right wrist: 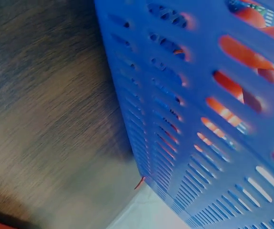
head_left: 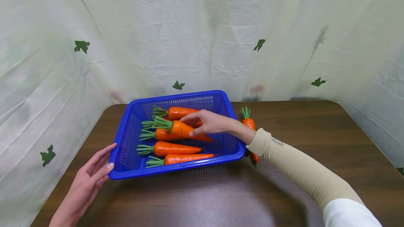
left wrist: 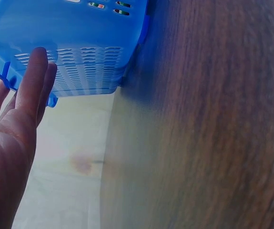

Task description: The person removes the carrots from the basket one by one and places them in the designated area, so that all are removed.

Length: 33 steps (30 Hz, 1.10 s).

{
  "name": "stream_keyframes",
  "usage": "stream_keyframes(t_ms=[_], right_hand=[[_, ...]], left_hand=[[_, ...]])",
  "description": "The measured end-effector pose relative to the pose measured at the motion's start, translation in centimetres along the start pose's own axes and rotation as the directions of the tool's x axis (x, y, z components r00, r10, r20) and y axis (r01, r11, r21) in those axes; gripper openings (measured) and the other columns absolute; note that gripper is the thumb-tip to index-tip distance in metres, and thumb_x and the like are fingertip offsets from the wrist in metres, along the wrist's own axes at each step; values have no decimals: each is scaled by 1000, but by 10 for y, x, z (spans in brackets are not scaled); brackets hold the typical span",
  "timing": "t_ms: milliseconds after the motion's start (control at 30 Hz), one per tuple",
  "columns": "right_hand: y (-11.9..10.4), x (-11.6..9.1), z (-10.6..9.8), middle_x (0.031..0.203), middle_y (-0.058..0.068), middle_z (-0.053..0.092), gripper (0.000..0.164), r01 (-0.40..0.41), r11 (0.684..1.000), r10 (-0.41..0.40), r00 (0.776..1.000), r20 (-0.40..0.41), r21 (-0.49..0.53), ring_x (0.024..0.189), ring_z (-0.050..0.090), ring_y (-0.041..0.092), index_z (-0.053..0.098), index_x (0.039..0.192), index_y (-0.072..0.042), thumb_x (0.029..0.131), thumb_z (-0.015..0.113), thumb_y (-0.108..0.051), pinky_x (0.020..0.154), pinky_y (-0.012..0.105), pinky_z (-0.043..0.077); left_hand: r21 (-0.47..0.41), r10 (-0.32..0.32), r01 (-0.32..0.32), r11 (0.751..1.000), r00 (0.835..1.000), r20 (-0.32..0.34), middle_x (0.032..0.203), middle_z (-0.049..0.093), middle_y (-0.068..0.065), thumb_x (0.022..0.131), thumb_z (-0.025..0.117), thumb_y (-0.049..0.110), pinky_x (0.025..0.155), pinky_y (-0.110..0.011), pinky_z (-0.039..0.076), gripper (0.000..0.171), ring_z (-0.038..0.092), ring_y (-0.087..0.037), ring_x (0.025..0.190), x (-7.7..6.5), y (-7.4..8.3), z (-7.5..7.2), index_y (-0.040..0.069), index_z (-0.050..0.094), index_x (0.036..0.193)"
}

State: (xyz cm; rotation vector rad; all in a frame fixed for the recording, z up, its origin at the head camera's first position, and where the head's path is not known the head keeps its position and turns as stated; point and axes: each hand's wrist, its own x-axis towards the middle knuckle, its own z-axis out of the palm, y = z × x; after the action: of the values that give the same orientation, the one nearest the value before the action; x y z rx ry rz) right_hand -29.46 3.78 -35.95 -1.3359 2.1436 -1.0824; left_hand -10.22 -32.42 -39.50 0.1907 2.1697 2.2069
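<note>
My right hand (head_left: 209,122) reaches over the right rim of a blue slotted basket (head_left: 175,96) and pinches a carrot (head_left: 183,129) between thumb and fingers. The held carrot's green tops point left and its tip points right, above other carrots. Several orange carrots, such as the nearest carrot (head_left: 189,158), lie side by side in the basket. At the basket's left end is my left hand (head_left: 86,181), its thumb tip and fingertips against the rim. In the left wrist view, straight fingers (left wrist: 32,86) lie along the outside of the wall.
Right of the basket, partly behind my right forearm, a carrot (head_left: 248,123) lies on the brown wooden table (head_left: 300,125). Pale cloth (head_left: 195,38) with green leaf shapes hangs behind the table and along its sides.
</note>
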Motion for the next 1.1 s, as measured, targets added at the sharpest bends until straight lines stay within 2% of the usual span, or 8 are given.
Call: stream_keyframes(t_ms=[300,500,633,767,900,1100], right_hand=[[0,-4,-5,125,5,64,52,21,992,-10,996,-84,126,112,61,14,55,138,-5,89,73,-10,98,35,47],[-2,-7,-7,123,3,66,51,31,982,-13,995,-101,186,111,62,15,56,137,-5,89,73,-11,99,41,47],[-7,-8,-10,122,0,66,49,21,981,4,991,-130,194,111,62,15,58,136,-9,89,74,-14,97,37,48],[-15,-11,-12,121,2,66,48,38,970,6,983,-181,242,112,62,16,59,135,-8,89,74,-11,97,33,48],[-20,-16,-14,120,5,66,49,80,954,-11,973,-232,289,110,62,21,58,135,-6,89,73,-8,95,36,50],[-28,-28,-15,123,4,65,50,109,950,-22,957,-288,292,112,61,22,58,137,-12,89,73,-11,92,40,51]], left_hand=[[10,-4,4,1000,1000,4,146,43,4,104,43,2,87,-28,53,51,52,-7,124,0,0,1,11,33,153],[10,-13,13,1000,1000,3,146,42,4,104,44,3,87,-28,53,51,52,-6,125,1,1,2,12,33,153],[7,-15,15,1000,1000,1,146,42,4,104,44,3,87,-28,53,51,52,-6,124,1,1,2,12,33,153],[1,-11,11,1000,1000,1,145,43,4,104,44,3,87,-28,53,51,53,-6,124,1,0,1,12,33,153],[8,-15,15,1000,1000,-4,145,43,4,104,44,3,86,-28,53,51,53,-6,123,1,0,-1,12,34,153],[17,-27,27,999,1000,-11,144,43,5,104,45,4,86,-27,53,51,54,-6,121,0,-1,-2,14,34,153]])
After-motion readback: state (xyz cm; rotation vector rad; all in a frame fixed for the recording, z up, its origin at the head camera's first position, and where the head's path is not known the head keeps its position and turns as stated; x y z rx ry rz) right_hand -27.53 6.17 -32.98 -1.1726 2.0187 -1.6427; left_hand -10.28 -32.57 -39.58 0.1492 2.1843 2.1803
